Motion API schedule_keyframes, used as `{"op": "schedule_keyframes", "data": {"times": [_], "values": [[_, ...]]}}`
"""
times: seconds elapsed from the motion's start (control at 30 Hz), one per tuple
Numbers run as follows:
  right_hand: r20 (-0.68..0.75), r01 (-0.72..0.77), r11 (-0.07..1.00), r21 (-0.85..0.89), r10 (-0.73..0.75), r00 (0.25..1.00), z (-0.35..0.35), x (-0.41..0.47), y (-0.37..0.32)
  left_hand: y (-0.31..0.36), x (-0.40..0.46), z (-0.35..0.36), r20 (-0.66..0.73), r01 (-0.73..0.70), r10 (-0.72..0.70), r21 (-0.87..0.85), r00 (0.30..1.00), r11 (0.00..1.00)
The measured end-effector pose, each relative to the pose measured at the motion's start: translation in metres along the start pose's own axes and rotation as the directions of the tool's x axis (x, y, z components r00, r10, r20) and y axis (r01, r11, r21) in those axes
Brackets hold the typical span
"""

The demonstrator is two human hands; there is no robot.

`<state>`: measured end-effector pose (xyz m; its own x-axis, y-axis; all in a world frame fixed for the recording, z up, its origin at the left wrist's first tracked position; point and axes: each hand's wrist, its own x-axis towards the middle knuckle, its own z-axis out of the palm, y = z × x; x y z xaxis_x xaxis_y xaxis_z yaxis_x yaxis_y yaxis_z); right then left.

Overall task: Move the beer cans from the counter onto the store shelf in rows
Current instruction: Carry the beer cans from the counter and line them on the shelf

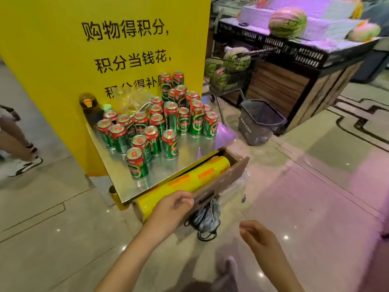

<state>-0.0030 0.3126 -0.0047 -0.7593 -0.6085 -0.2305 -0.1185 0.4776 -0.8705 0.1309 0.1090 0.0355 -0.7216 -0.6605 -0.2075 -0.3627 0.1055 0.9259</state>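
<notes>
Both hands, left hand (pixel 171 207) and right hand (pixel 255 233), hang loosely curled, empty; crowded beer cans (pixel 155 123) on the counter (pixel 189 148) could topple when reached.

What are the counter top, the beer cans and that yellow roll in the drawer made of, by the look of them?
Counter top: probably stainless steel, brushed and shiny, since it mirrors the cans.
Beer cans: most likely thin aluminium with glossy green and red print and a pull-tab top.
Yellow roll: seemingly plastic cling film, smooth and glossy with highlights along it.
</notes>
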Motion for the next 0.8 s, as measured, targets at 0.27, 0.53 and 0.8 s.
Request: {"op": "schedule_keyframes", "data": {"times": [0.27, 0.53, 0.8], "values": [[0.330, 0.146, 0.988, -0.053, -0.121, 0.936, -0.025, 0.178, -0.040, 0.005, 0.095, 0.004, -0.294, 0.134, -0.179, -0.168, 0.939, 0.977], [0.465, 0.211, 0.977, -0.040, -0.169, 0.869, -0.013, 0.303, -0.077, 0.009, 0.145, -0.008, -0.513, 0.210, -0.290, -0.210, 0.808, 0.955], [0.409, 0.336, 0.935, -0.111, -0.265, 0.873, 0.020, 0.391, -0.131, 0.032, 0.239, -0.053, -0.523, 0.208, -0.195, -0.034, 0.830, 0.978]]}}
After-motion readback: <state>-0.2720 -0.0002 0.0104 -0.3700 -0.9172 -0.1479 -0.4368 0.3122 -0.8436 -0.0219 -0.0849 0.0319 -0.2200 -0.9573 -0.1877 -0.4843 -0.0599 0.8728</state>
